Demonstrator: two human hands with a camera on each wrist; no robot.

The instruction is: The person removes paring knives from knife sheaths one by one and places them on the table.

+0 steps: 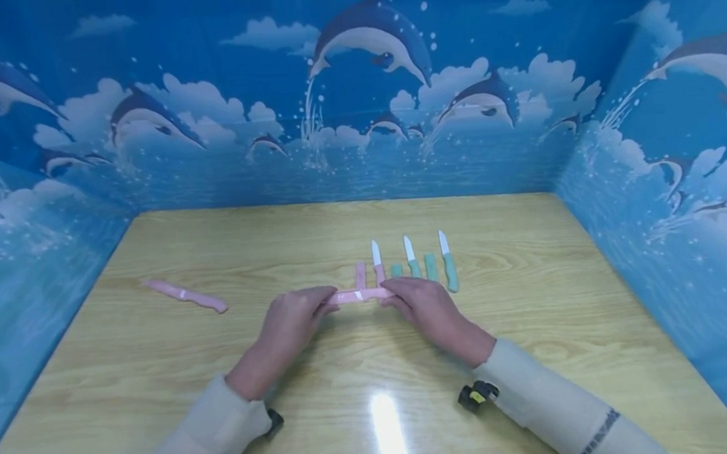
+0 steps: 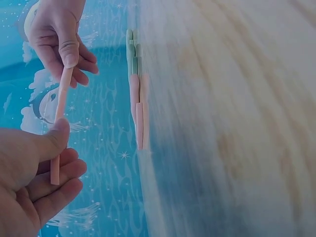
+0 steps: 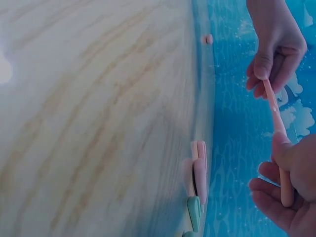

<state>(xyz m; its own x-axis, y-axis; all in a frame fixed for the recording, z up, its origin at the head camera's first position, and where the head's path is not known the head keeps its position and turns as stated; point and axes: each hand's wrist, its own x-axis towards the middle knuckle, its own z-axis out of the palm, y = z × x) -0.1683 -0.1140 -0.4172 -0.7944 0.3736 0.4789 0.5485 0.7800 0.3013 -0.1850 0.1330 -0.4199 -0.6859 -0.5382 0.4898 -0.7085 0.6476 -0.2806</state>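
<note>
Both hands hold one pink sheathed knife (image 1: 359,295) level, just above the wooden table (image 1: 157,389). My left hand (image 1: 323,300) pinches its left end between thumb and fingers. My right hand (image 1: 397,293) grips the other end. In the left wrist view my left hand (image 2: 55,148) holds the near end of the pink sheathed knife (image 2: 62,106), and the right hand (image 2: 66,57) pinches the far end. The right wrist view shows my right hand (image 3: 281,170) on the pink sheathed knife (image 3: 274,111), with the left hand (image 3: 269,74) beyond.
Right behind the hands lies a row of small knives and loose sheaths: a pink sheath (image 1: 360,274), a pink-handled knife (image 1: 377,262), and teal knives (image 1: 448,264) and sheaths (image 1: 430,266). Another pink sheathed knife (image 1: 186,296) lies at the left. Blue dolphin-print walls enclose three sides.
</note>
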